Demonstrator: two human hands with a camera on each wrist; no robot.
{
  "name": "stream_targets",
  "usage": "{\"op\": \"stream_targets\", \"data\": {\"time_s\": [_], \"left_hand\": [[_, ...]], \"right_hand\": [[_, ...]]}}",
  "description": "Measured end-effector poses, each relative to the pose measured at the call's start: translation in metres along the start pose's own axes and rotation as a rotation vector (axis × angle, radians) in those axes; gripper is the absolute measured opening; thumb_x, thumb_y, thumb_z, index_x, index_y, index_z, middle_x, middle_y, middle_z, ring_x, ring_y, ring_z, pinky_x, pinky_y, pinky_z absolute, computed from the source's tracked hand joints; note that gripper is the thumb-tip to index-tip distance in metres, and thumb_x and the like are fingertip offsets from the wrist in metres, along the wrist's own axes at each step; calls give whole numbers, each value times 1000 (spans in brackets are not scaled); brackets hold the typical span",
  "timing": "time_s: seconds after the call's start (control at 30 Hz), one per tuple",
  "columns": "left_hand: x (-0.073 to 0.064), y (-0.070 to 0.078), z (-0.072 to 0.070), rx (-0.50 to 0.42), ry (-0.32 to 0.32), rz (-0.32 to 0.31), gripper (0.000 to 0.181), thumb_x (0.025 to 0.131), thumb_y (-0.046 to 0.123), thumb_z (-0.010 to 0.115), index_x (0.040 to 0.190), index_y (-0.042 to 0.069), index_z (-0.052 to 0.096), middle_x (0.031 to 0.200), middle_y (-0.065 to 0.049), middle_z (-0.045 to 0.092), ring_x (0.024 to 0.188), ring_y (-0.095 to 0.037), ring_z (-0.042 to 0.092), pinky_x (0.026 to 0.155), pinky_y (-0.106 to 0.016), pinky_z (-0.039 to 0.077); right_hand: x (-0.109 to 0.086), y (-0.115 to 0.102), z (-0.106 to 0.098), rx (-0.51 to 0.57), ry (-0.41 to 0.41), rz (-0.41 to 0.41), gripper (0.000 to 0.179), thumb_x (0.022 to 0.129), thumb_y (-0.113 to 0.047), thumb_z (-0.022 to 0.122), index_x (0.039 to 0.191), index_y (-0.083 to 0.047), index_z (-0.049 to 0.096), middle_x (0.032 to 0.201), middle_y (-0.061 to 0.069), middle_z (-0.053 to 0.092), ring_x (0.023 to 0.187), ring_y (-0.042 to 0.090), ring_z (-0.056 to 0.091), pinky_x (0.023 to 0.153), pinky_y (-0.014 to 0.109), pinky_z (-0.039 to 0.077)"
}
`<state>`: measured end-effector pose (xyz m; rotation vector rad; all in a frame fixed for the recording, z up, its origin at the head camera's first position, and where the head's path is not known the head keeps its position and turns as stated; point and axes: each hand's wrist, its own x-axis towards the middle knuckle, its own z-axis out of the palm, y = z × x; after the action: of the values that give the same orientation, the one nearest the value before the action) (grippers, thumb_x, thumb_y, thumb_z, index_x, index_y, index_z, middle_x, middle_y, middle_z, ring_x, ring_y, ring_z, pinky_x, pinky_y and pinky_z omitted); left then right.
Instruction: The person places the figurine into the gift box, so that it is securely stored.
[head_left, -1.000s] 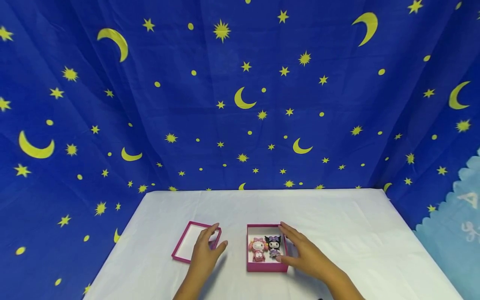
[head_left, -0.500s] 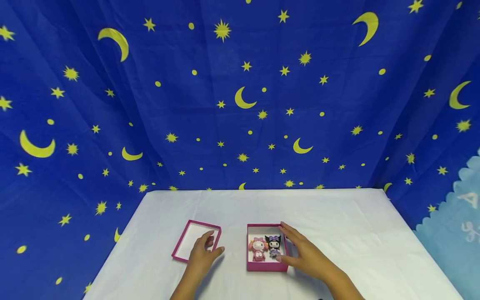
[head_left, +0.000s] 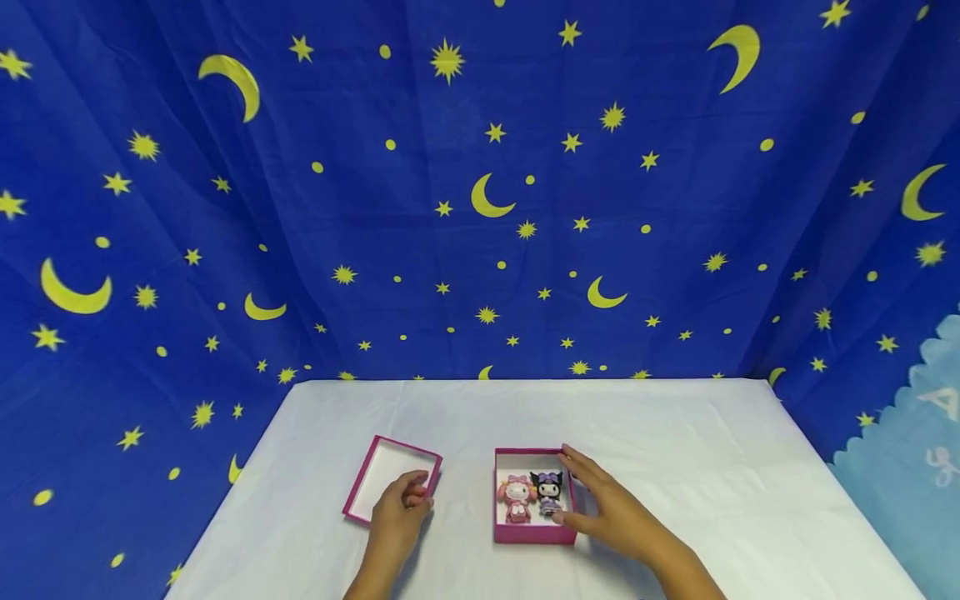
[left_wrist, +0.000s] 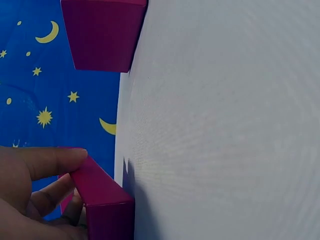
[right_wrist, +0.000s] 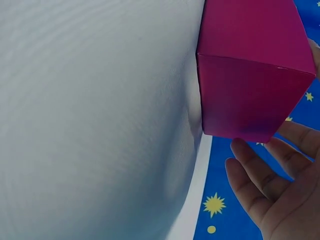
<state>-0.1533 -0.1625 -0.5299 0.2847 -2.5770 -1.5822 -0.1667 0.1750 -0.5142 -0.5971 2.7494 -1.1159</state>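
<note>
On the left of the head view, a pink-rimmed box lid (head_left: 382, 471) lies with its white inside up. My left hand (head_left: 396, 512) pinches its near right edge; the left wrist view shows the thumb on the outer side of the lid (left_wrist: 102, 182) and fingers curled inside. A pink box (head_left: 534, 534) stands open to the right. Inside are a pink figurine (head_left: 517, 502) and a black-and-purple figurine (head_left: 549, 492). My right hand (head_left: 618, 515) rests along the box's right side, fingers extended at the far corner and thumb over the near part.
White cloth (head_left: 480, 417) covers the table. Behind it hangs a blue curtain (head_left: 420, 233) with yellow moons and stars. A light-blue scalloped panel (head_left: 907, 450) is at the far right.
My left hand has drawn back toward the lid's near right edge, and its spread fingers have closed on that edge. The lid has turned slightly. The right hand and box stay put.
</note>
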Motion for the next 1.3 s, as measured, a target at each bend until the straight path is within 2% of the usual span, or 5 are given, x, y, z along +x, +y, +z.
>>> {"op": "stream_targets", "data": {"time_s": [0.17, 0.67, 0.8, 1.03, 1.3], "left_hand": [[-1, 0, 0, 2, 17, 2, 34, 85, -3, 69, 119, 1, 69, 98, -7, 66, 84, -10, 59, 67, -14, 54], [-8, 21, -7, 106, 256, 186, 30, 87, -4, 69, 115, 2, 73, 99, -6, 68, 89, -17, 64, 68, -18, 52], [-11, 30, -10, 83, 310, 197, 32, 85, -5, 71, 116, 5, 72, 99, -6, 69, 90, -18, 64, 71, -19, 52], [-13, 44, -15, -52, 305, 152, 42, 88, -4, 67, 128, 8, 64, 102, -7, 64, 91, -11, 58, 77, -16, 53], [-18, 54, -13, -143, 282, 235, 42, 91, -7, 60, 124, 16, 73, 102, -2, 57, 90, -9, 58, 73, -16, 56]], "right_hand": [[0, 0, 1, 3, 0, 0, 91, 85, -60, 72, 158, -19, 37, 169, 2, 26, 153, 37, 30, 120, 62, 32], [-4, -4, 3, 55, -19, -3, 104, 81, -61, 75, 161, -17, 27, 171, 3, 17, 152, 38, 30, 121, 64, 28], [-3, -5, 4, 57, -25, 0, 103, 81, -61, 75, 161, -17, 26, 171, 3, 17, 153, 39, 28, 121, 64, 28], [-2, -9, 4, 70, -29, 12, 103, 82, -59, 76, 161, -17, 27, 171, 4, 17, 153, 39, 29, 121, 65, 28], [2, -11, 6, 76, -24, 13, 101, 82, -57, 76, 161, -16, 28, 171, 1, 16, 153, 38, 27, 121, 63, 29]]}}
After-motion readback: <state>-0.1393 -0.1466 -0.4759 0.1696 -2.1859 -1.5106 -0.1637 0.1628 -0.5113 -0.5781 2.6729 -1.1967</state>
